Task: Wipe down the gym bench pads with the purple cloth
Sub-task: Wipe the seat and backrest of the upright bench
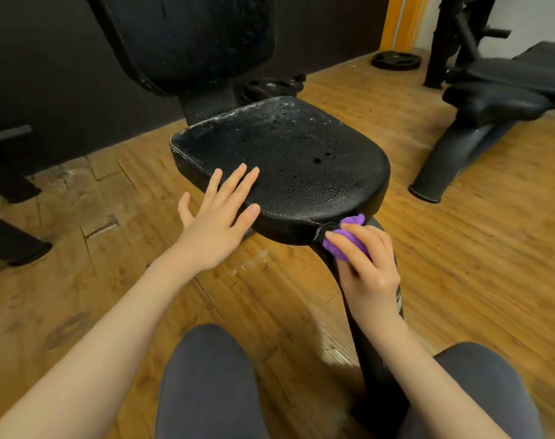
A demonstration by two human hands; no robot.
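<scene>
nearest, two knees in grey leggings [206, 384], wooden floor [460, 280] beneath. right hand [369, 267] low at the near right corner of the seat pad [289, 166], fingers curled round and clamped on the bunched purple cloth [349, 239], pressed against the pad's torn front edge by the black frame post [374, 359]. left hand [216, 223] flat on the near left edge, fingers straight and slightly apart. seat surface beaded with droplets (wet-looking). farther, upright back pad [190, 39]; far right, another bench [498, 99] and a weight plate [396, 60].
</scene>
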